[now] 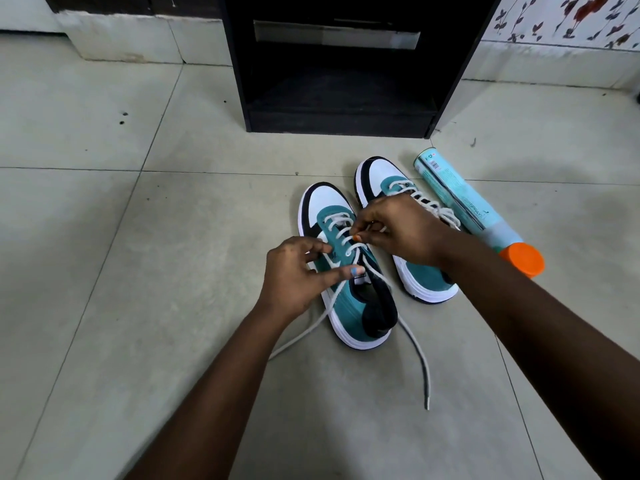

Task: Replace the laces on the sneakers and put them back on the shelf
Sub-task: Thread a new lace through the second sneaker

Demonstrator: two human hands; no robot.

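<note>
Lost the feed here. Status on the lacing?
Both hands, left hand and right hand, pinching the lace on near sneaker. Ends loose on floor. Spray can beside far sneaker, not obstructing.

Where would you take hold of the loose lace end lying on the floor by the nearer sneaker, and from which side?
Pinch the loose lace end just above its stiff tip, coming straight down from above: it lies flat on the floor, clear of the nearer sneaker.

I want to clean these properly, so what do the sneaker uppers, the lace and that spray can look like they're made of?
Left sneaker: the teal panels look matte and napped, likely suede or faux suede; the white toe is smooth, probably synthetic leather; the sole looks like rubber.
Lace: flat woven fabric, off-white, with a hard tip.
Spray can: glossy printed body with a rimmed base, probably metal; orange cap looks like plastic.
</note>
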